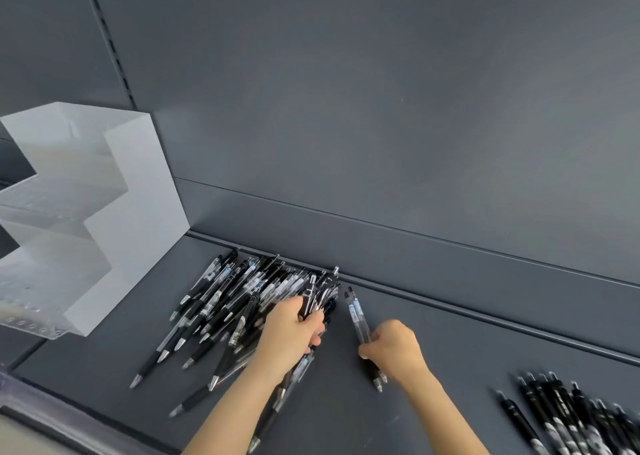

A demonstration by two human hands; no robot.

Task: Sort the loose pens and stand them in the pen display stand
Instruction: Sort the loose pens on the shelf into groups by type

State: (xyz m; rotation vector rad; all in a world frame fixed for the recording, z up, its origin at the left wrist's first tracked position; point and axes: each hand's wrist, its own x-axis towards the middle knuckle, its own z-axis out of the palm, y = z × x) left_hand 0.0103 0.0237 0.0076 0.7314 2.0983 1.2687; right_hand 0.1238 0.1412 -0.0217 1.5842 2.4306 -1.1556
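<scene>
Left hand [292, 330] grips pens from the pile [239, 302], frame centre. Right hand [393, 349] pinches two clear pens [356, 316]. Tiered stand [83, 212], left edge. Second pen group [571, 416], lower right.

**Pens across the shelf**

The stand [104, 212] is sitting at the shelf's [450, 350] left rear. A pile [225, 302] is lying just right of it, the left hand [291, 337] gripping a bunch [311, 297] at its right edge. Beside it, the right hand [394, 350] is holding two pens [356, 312]. A second pile [568, 416] is lying far right, nearer the front.
</scene>
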